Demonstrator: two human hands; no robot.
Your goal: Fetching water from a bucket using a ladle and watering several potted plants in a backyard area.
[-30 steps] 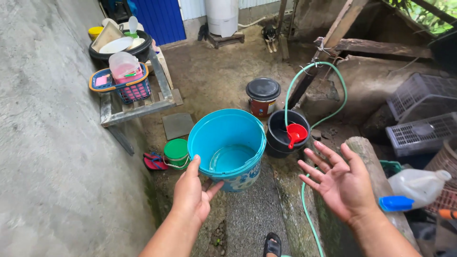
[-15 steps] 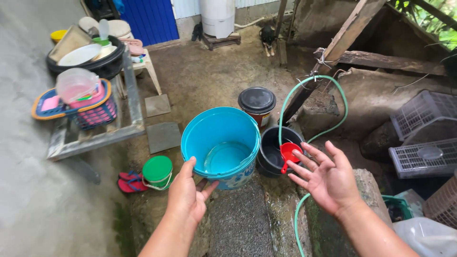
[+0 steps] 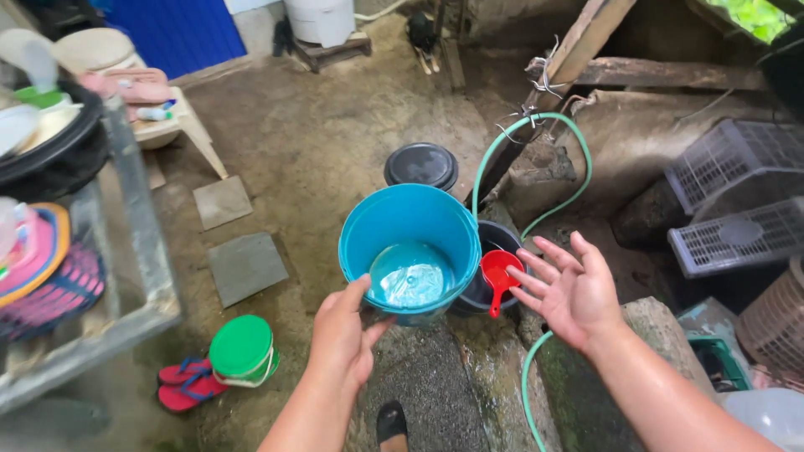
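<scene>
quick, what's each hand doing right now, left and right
Left hand: closed on the rim of the blue bucket, which has a little water in it.
Right hand: open, fingers spread, holding nothing, beside the red dipper.

Your left hand and right hand: bare, no gloves, rings or watch. Forearms bare, no sleeves in frame. Right forearm glistens, possibly wet. Dark sandal on your foot.

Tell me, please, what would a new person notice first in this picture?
The bright blue bucket in the middle strikes first, held at its near rim by the left hand, with a little water at its bottom. Just right of it, the open right hand hovers near a red scoop in a black bucket. A green hose arches behind.
</scene>
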